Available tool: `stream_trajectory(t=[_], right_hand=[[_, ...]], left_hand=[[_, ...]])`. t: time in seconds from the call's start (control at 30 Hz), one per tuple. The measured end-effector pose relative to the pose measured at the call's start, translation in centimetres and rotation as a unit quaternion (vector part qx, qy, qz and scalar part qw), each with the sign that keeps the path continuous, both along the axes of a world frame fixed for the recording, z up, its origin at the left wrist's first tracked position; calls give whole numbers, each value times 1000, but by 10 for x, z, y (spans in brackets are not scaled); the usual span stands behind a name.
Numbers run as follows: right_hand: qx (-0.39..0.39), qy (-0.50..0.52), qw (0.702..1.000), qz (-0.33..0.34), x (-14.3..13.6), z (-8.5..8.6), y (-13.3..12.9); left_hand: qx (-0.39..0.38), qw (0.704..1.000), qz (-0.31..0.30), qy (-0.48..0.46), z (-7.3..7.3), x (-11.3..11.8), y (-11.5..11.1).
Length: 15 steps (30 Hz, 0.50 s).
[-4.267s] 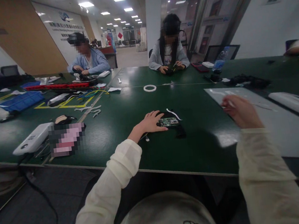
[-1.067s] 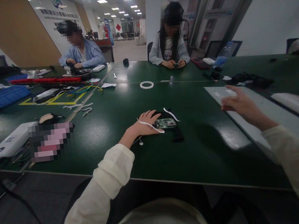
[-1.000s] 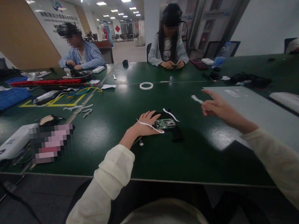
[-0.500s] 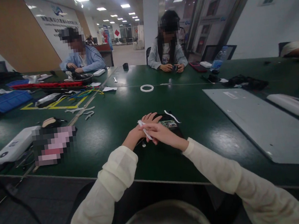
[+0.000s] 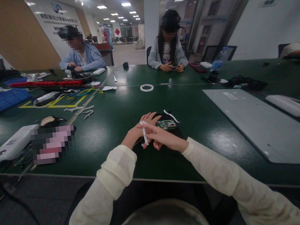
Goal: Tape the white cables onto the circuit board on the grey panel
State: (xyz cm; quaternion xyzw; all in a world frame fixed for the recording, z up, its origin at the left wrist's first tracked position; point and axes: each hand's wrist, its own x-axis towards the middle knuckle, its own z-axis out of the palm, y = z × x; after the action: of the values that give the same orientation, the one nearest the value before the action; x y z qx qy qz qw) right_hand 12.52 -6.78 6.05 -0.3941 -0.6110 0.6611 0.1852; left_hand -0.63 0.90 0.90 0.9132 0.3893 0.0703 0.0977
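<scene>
My left hand (image 5: 148,119) lies over the dark table with its fingers stretched out and spread, next to a green circuit board (image 5: 164,124). A narrow white tape strip (image 5: 145,137) crosses the back of this hand and hangs down over its edge. My right hand (image 5: 166,136) lies across the left one, its fingers closed on the strip near the left thumb. How firmly the strip sticks to the skin I cannot tell. A second white strip (image 5: 171,116) lies curved beyond the board, whose dark base is partly hidden by my hands.
A white tape roll (image 5: 146,88) lies ahead. On the left are a white power bank (image 5: 12,144), a pink pixelated item (image 5: 54,145) and a blue tray (image 5: 5,100). A large grey panel (image 5: 254,126) covers the right side. Two people sit across the table.
The white strip has turned from slanted to nearly upright between my hands. My right hand has shifted slightly, and more of the circuit board shows.
</scene>
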Motion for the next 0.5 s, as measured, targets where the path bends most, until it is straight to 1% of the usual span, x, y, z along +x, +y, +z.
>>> stream_trajectory(t=[0.17, 0.23, 0.37, 0.5], right_hand=[[-22, -16, 997, 77, 9, -1, 2], [-22, -18, 995, 99, 12, 0, 3], [-5, -32, 993, 112, 15, 2, 2], [47, -36, 992, 108, 16, 5, 4]], left_hand=[[8, 1000, 4, 6, -1, 4, 4], [13, 1000, 3, 4, 0, 5, 5], [27, 1000, -11, -2, 2, 5, 7], [42, 999, -32, -6, -1, 3, 11]])
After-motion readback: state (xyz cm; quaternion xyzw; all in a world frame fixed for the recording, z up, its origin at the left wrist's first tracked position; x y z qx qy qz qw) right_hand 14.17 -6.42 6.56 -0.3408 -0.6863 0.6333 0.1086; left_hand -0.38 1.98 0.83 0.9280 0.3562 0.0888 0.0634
